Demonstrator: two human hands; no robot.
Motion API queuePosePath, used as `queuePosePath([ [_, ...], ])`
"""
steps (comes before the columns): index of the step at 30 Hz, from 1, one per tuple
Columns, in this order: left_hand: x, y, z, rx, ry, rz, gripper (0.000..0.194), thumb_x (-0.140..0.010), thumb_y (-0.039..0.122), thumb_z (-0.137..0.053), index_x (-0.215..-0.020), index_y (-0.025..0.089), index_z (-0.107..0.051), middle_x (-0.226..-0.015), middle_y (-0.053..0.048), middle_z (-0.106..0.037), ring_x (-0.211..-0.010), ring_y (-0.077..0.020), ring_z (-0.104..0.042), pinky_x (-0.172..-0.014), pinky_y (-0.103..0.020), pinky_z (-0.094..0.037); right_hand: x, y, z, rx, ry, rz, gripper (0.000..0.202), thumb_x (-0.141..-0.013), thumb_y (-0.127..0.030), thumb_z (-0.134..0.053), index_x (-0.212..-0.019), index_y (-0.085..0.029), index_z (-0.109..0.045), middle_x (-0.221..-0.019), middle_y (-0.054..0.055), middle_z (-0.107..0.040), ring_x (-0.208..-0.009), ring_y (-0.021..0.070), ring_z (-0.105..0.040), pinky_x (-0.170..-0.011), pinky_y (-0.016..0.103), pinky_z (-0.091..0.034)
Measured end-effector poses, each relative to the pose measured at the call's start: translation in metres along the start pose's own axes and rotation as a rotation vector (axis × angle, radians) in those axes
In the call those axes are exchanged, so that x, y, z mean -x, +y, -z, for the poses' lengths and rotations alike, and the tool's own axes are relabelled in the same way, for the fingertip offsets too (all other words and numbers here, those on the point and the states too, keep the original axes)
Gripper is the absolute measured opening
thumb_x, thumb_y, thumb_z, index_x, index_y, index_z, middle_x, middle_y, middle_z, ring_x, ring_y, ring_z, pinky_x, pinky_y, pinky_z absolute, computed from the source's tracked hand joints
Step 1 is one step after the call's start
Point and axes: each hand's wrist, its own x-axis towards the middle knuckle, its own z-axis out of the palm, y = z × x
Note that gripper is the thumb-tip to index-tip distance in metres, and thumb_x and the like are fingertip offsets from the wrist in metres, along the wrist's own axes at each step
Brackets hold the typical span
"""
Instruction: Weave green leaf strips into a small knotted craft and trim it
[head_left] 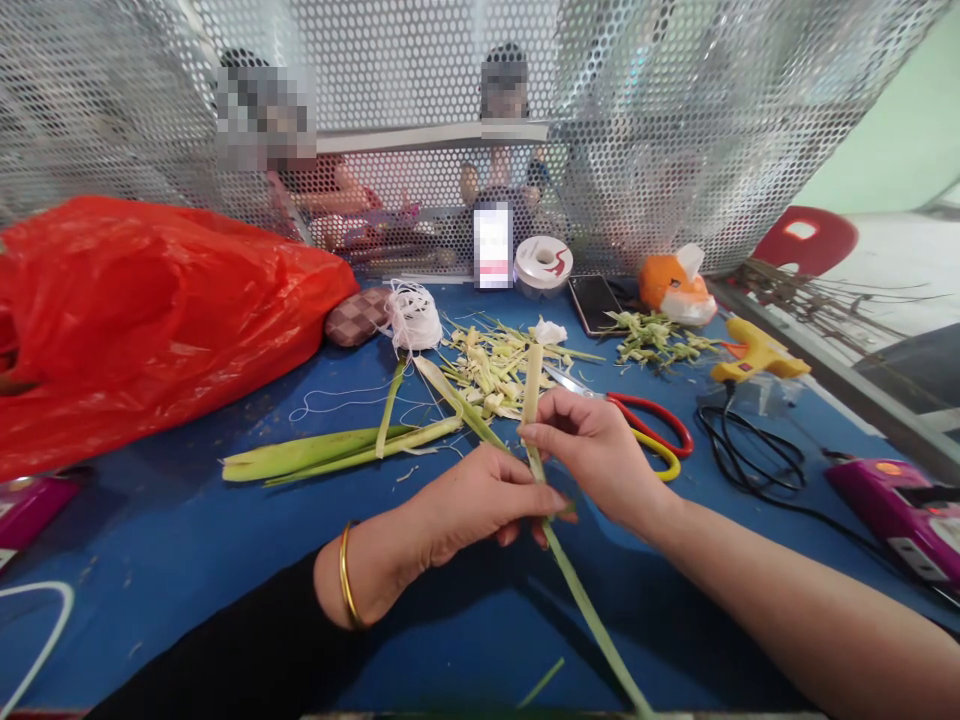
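Note:
A long pale-green leaf strip (592, 610) runs from between my hands down to the table's near edge, its paler top end standing up above my fingers. My left hand (487, 500), with a gold bangle at the wrist, closes its fingers on the middle of the strip. Higher up, the thumb and fingers of my right hand (589, 440) pinch the same strip. A second strip (457, 400) slants down behind my left hand; whether the hand holds it is hidden. Wider green leaves (315, 455) lie on the table to the left.
Red-and-yellow-handled scissors (656, 420) lie beyond my right hand, near leaf scraps (491, 365) and a white string bundle (414, 318). A red plastic bag (150, 320) fills the left. Rightward are a yellow glue gun (765, 350), black cable and purple power strip (900, 510). A lit phone (493, 245) stands behind.

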Motion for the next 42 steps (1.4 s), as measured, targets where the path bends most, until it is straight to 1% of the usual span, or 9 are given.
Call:
queuePosePath([
  [17, -0.005, -0.006, -0.006, -0.013, -0.071, 0.008, 0.019, -0.076, 0.028, -0.065, -0.08, 0.016, -0.078, -0.056, 0.0, -0.063, -0.04, -0.0051, -0.041, -0.041, -0.019, -0.027, 0.004, 0.006, -0.006, 0.114, 0.087, 0.147, 0.018, -0.076, -0.02, -0.064, -0.062, -0.02, -0.052, -0.063, -0.005, -0.047, -0.059, 0.0115, -0.042, -0.054, 0.027, -0.034],
  [22, -0.006, -0.008, -0.006, -0.042, -0.109, 0.036, 0.022, -0.079, 0.031, -0.065, -0.084, 0.014, -0.078, -0.054, 0.001, -0.06, -0.041, -0.0056, -0.042, -0.041, -0.02, -0.027, 0.004, 0.006, -0.007, 0.202, 0.098, 0.267, 0.021, -0.077, -0.015, -0.064, -0.061, -0.02, -0.051, -0.064, -0.004, -0.049, -0.061, 0.0116, -0.046, -0.057, 0.026, -0.037],
  [25, -0.007, -0.009, -0.004, 0.008, -0.069, 0.041, 0.025, -0.078, 0.036, -0.067, -0.083, 0.014, -0.078, -0.057, 0.0, -0.061, -0.043, -0.006, -0.042, -0.042, -0.02, -0.028, 0.0, 0.005, -0.001, 0.264, 0.074, 0.295, 0.016, -0.083, -0.018, -0.061, -0.067, -0.019, -0.058, -0.068, -0.002, -0.055, -0.066, 0.0133, -0.052, -0.062, 0.027, -0.041],
  [28, -0.008, -0.007, 0.002, 0.231, 0.073, 0.002, 0.029, -0.077, 0.041, -0.069, -0.08, 0.013, -0.077, -0.063, -0.002, -0.063, -0.048, -0.0062, -0.045, -0.044, -0.02, -0.028, -0.007, 0.001, 0.013, 0.357, 0.222, 0.414, 0.011, -0.088, -0.023, -0.057, -0.083, -0.02, -0.066, -0.083, 0.003, -0.063, -0.081, 0.0168, -0.057, -0.074, 0.031, -0.044],
  [31, -0.011, -0.001, 0.01, 0.439, 0.186, -0.043, 0.036, -0.079, 0.046, -0.067, -0.084, 0.011, -0.077, -0.063, -0.004, -0.063, -0.048, -0.0065, -0.046, -0.044, -0.02, -0.028, -0.015, -0.004, 0.027, 0.35, 0.458, 0.403, 0.021, -0.088, -0.031, -0.058, -0.071, -0.019, -0.062, -0.071, 0.001, -0.059, -0.069, 0.0154, -0.053, -0.066, 0.029, -0.041],
  [33, -0.011, 0.001, 0.014, 0.521, 0.221, -0.062, 0.039, -0.081, 0.046, -0.064, -0.084, 0.01, -0.077, -0.063, -0.004, -0.063, -0.048, -0.007, -0.046, -0.044, -0.02, -0.029, -0.019, -0.005, 0.033, 0.299, 0.377, 0.236, 0.038, -0.088, -0.042, -0.057, -0.057, -0.019, -0.058, -0.057, -0.001, -0.053, -0.057, 0.0136, -0.048, -0.058, 0.028, -0.038],
  [37, -0.012, 0.001, 0.016, 0.59, 0.29, -0.114, 0.03, -0.084, 0.039, -0.063, -0.083, 0.011, -0.075, -0.063, -0.004, -0.064, -0.048, -0.0069, -0.049, -0.044, -0.02, -0.029, -0.021, -0.001, 0.03, 0.145, -0.12, -0.121, 0.049, -0.085, -0.056, -0.056, -0.058, -0.017, -0.068, -0.06, 0.004, -0.065, -0.061, 0.0157, -0.057, -0.063, 0.03, -0.042],
  [39, -0.013, -0.001, 0.015, 0.575, 0.312, -0.123, 0.027, -0.083, 0.037, -0.064, -0.083, 0.012, -0.074, -0.063, -0.004, -0.064, -0.048, -0.0071, -0.05, -0.044, -0.019, -0.029, -0.018, 0.003, 0.022, -0.003, -0.175, -0.151, 0.035, -0.081, -0.05, -0.064, -0.07, -0.018, -0.072, -0.072, 0.004, -0.07, -0.072, 0.0166, -0.062, -0.07, 0.03, -0.045],
  [42, -0.014, -0.005, 0.013, 0.521, 0.289, -0.083, 0.028, -0.081, 0.039, -0.067, -0.083, 0.012, -0.075, -0.061, -0.004, -0.064, -0.047, -0.0074, -0.05, -0.043, -0.02, -0.03, -0.013, 0.007, 0.012, -0.193, -0.12, -0.133, 0.02, -0.075, -0.039, -0.072, -0.076, -0.019, -0.072, -0.073, 0.002, -0.07, -0.072, 0.0151, -0.061, -0.072, 0.03, -0.045],
])
